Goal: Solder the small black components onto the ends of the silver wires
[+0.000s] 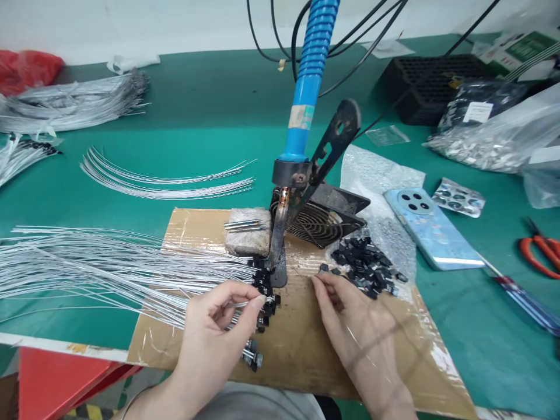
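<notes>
My left hand (221, 329) pinches a thin white wire between thumb and forefinger, its tip near the thumb. Under and behind it lies a bundle of white wires (109, 265) whose right ends carry small black connectors (265, 283). My right hand (361, 332) has its thumb and fingertips pressed together just above the cardboard; whether something tiny is between them I cannot make out. Close by is a heap of loose black connectors (367, 262). A blue-handled soldering iron (301, 111), fixed in a metal holder, points down between the hands.
A black fan (321, 219) stands behind the iron tip, beside a wrapped block (248, 233). The cardboard sheet (301, 344) covers the green table. To the right lie a blue phone (433, 227), a screwdriver (529, 303) and red-handled pliers (542, 248). More wires (166, 186) rest at the back left.
</notes>
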Available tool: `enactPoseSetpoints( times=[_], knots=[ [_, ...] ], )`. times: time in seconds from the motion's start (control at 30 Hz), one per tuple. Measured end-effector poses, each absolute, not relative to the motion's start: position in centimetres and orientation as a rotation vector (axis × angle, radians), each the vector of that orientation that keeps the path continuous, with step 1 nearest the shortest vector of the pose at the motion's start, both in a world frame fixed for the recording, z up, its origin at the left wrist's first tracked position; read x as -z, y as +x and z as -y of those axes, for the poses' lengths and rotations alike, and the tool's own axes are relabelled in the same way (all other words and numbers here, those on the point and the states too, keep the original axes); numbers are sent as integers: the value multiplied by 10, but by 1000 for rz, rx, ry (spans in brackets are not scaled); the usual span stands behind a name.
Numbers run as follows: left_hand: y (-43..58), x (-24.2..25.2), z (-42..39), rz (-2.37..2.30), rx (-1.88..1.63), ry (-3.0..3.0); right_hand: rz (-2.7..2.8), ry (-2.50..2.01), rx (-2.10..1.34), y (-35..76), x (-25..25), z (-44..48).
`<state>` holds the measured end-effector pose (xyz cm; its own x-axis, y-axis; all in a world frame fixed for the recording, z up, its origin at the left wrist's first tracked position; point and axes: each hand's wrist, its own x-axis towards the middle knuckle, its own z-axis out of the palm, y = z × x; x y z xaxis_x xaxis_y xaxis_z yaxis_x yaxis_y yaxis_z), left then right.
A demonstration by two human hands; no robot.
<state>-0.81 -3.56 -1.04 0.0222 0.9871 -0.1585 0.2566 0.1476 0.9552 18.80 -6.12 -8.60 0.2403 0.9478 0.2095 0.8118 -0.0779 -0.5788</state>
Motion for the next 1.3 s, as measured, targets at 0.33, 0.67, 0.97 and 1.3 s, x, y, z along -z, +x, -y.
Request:
enactPoseSetpoints(
  times=[0.33,0.67,0.97,1.3],
  knots=[
    [-9,10,34,-1436,-907,1286,1092,-1810,-621,177,77,69],
    [-12,6,31,-1413,-771,1279,897,-1474,-1002,150,42,67],
    [-16,3,29,-1282,-733,1238,944,-1328,-1134,136,38,65],
    [-16,5,26,-1265,-749,1208,959,-1316,-1147,134,40,65]
  ],
)
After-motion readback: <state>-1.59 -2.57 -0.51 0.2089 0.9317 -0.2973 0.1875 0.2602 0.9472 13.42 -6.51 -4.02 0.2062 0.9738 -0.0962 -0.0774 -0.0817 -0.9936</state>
